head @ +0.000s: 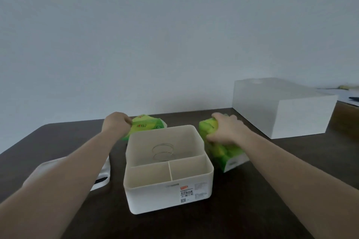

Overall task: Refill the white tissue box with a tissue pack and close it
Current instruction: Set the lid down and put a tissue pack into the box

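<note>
Both forearms reach forward over the dark brown table [252, 209], one on each side of the open white tissue box [169, 190]. The left hand [116, 125] is extended past the box's far left corner, knuckles up, its fingers curled and pinching the near end of a green tissue pack [147, 125] that lies on the table just behind the box. The right hand [226, 132] is turned palm down and spread over a second green tissue pack [229, 153], fingers wrapped around its upper end in a firm grasp; this pack lies just beside the box's right wall, tilted, with its white lower edge toward the camera.

The tissue box stands upright near the middle of the table, close to the person, with its top off. Inside, a cross wall separates a large rear compartment from two smaller front compartments, which are split by a short divider. A coiled wire spring [162, 150] sits on the floor of the rear compartment; no pack is in it. A printed label with a red mark is on the front wall, low on the right.

The white lid [102, 176] lies flat on the table left of the box, mostly hidden beneath the left forearm. A large white rectangular box [291, 118] stands well apart at the table's far right.
</note>
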{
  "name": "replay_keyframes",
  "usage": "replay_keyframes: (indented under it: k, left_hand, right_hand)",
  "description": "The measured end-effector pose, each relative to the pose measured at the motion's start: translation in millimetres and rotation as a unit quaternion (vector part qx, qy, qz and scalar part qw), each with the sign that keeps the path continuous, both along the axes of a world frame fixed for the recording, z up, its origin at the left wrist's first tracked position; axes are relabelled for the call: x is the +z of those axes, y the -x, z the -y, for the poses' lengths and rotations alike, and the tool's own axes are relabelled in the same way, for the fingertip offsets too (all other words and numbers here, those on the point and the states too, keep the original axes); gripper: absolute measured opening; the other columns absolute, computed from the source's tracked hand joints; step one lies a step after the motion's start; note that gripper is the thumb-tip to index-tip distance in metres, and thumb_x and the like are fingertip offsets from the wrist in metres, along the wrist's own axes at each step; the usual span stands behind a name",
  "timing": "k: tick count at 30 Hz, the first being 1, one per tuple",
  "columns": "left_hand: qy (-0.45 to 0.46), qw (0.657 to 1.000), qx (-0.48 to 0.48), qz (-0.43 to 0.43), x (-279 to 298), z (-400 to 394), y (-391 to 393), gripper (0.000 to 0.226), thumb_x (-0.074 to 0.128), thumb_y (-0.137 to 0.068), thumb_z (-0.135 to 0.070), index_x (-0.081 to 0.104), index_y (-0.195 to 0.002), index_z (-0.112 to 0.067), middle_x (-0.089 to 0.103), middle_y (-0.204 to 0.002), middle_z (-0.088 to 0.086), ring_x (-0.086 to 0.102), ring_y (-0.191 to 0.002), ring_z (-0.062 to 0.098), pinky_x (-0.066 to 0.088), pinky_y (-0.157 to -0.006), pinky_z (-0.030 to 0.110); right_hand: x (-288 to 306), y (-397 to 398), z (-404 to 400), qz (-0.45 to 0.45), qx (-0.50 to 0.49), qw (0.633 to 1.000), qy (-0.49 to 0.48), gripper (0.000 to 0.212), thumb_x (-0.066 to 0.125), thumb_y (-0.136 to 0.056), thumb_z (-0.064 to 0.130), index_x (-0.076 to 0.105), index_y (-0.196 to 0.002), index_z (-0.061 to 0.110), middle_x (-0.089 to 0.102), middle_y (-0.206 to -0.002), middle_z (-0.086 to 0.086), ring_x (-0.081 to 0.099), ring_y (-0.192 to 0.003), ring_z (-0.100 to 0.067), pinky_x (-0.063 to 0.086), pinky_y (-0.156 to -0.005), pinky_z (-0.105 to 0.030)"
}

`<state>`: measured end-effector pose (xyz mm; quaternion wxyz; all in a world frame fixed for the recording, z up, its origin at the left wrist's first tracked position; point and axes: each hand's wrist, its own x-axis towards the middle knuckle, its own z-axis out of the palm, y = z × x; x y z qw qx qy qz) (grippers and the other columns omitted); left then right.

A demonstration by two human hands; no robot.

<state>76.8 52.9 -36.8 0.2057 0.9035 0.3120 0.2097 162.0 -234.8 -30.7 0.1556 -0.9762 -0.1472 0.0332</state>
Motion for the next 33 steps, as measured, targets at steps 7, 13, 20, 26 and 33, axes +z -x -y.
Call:
replay_keyframes:
  k: [7, 13, 20, 26, 33]
  left_hand:
    - [0.035, 0.997, -0.059, -0.020, -21.7, -7.5, 0.8, 0.027, 0.062, -0.084, -0.010, 0.071, -0.110, -0.010, 0.070, -0.117, 0.008, 0.062, -0.107, 0.025, 0.047, -0.093, 0.034]
    - [0.056, 0.996, -0.068, 0.004, -22.4, -13.6, 6.8, 0.039, 0.064, -0.085, -0.020, 0.063, -0.123, -0.012, 0.065, -0.120, 0.008, 0.060, -0.111, 0.024, 0.047, -0.094, 0.036]
    - [0.052, 0.997, -0.062, 0.006, -25.0, -26.1, 26.5, 0.031, 0.063, -0.082, -0.028, 0.070, -0.108, -0.012, 0.070, -0.111, 0.003, 0.061, -0.098, 0.019, 0.045, -0.082, 0.030]
    - [0.047, 0.997, -0.061, -0.022, -25.5, -41.7, 53.5, 0.026, 0.058, -0.087, -0.022, 0.069, -0.108, -0.013, 0.068, -0.114, 0.003, 0.055, -0.097, 0.015, 0.045, -0.082, 0.030]
    - [0.060, 0.996, -0.056, -0.043, -24.6, -53.3, 86.9, 0.028, 0.056, -0.090, -0.021, 0.066, -0.115, -0.012, 0.065, -0.119, 0.004, 0.056, -0.096, 0.017, 0.045, -0.083, 0.029]
  right_hand:
    - [54.6, 11.2, -31.8, 0.147, 0.150, 0.977, -0.037, 0.092, 0.070, -0.069, 0.045, 0.020, -0.146, 0.047, 0.032, -0.145, -0.008, 0.038, -0.131, -0.033, 0.039, -0.103, -0.047]
    - [74.9, 32.7, -61.1, 0.201, 0.265, 0.943, 0.014, 0.092, 0.071, -0.070, 0.044, 0.019, -0.145, 0.051, 0.029, -0.147, -0.003, 0.035, -0.132, -0.029, 0.035, -0.103, -0.045]
    - [73.7, 58.8, -80.7, 0.109, 0.428, 0.891, 0.109, 0.091, 0.075, -0.073, 0.031, 0.023, -0.143, 0.055, 0.028, -0.147, -0.002, 0.033, -0.132, -0.025, 0.038, -0.106, -0.043]
    - [48.9, 63.8, -95.3, 0.020, 0.451, 0.876, 0.172, 0.093, 0.075, -0.076, 0.026, 0.020, -0.146, 0.054, 0.026, -0.150, 0.000, 0.030, -0.137, -0.024, 0.036, -0.101, -0.037]
    - [45.2, 63.3, -95.8, -0.023, 0.437, 0.886, 0.155, 0.092, 0.073, -0.079, 0.024, 0.017, -0.147, 0.052, 0.023, -0.159, 0.010, 0.023, -0.145, -0.016, 0.026, -0.116, -0.040]
